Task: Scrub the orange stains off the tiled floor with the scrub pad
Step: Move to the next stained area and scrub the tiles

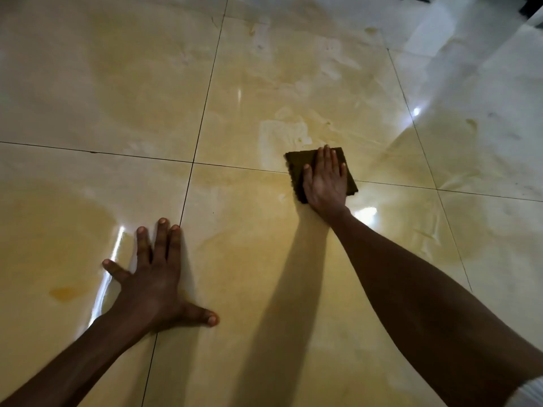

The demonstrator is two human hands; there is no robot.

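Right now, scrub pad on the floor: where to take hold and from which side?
The scrub pad lies thin and flat on the tiled floor, so there is little edge to pinch. Come from above, as the right hand does: palm flat on its top face, fingers spread toward the far edge.

Right hand (pixel 324 180) flat on the scrub pad (pixel 296 168) — pad on the floor (pixel 88 83), astride a grout line (pixel 235 167); left hand (pixel 152 283) nearer, leftward.

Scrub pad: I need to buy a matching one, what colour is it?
Dark olive-brown scrub pad, under the right hand; head view.
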